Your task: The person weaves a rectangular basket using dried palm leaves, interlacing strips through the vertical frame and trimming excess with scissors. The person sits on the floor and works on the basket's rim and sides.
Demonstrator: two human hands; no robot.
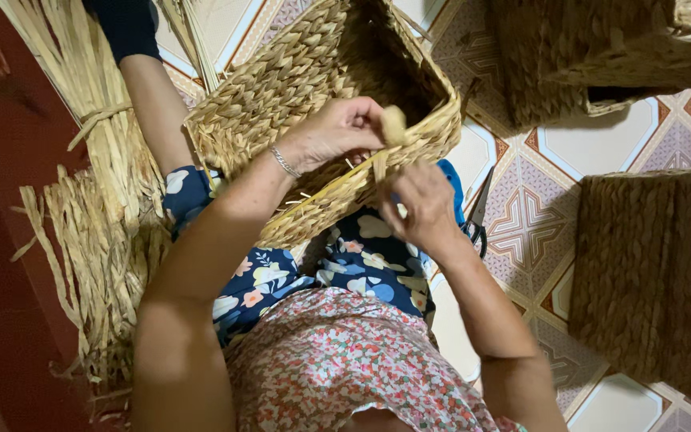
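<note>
Fingers of both hands, left hand (331, 132) and right hand (424, 206), pinch a straw strand (381, 164) at the woven basket (281, 88) rim.

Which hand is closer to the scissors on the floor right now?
Right. The right hand grips the basket rim, just beside the scissors on the tiled floor. The left hand is farther away, up on the rim, pinching a fibre strand.

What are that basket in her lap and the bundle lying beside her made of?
The basket looks woven from dried plant fibre, perhaps water hyacinth or seagrass: thick, matte, tan plaits run in rows. The bundle seems to be the same stuff unworked: loose, flat, pale straw-coloured strips, tied near the top. Both hands, left hand and right hand, pinch a strand at the rim.
</note>
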